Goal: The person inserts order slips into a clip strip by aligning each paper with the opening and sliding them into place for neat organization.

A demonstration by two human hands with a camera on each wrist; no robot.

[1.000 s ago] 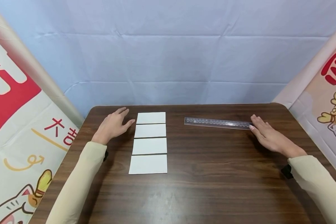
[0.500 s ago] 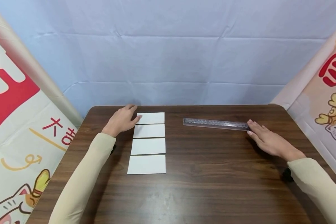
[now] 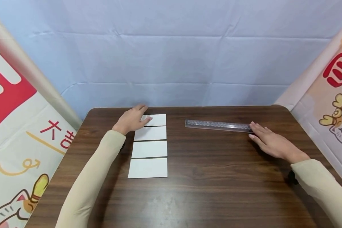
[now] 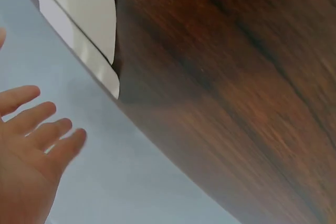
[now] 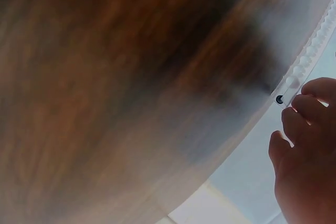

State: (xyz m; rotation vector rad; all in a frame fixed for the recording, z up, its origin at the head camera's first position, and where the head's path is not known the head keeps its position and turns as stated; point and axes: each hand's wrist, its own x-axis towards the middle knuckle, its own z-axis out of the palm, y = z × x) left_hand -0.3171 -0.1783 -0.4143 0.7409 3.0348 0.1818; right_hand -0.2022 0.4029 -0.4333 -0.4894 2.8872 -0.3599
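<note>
A: How are the grips set?

B: Nothing is grasped. The right hand lies flat, its fingertips touching the end of the clear ruler; the left hand is laid, fingers straight, on the top card.

A: What could go wrong?

B: The ruler could be skidded toward 9 o'clock, or the card pushed askew, by flat pressure alone.

A: Where do the things lie?

B: The ruler extends toward 9 o'clock from the right fingertips; three cards are lined toward 6 o'clock on the bench.

both hands flat, fingers straight, arms extended
</note>
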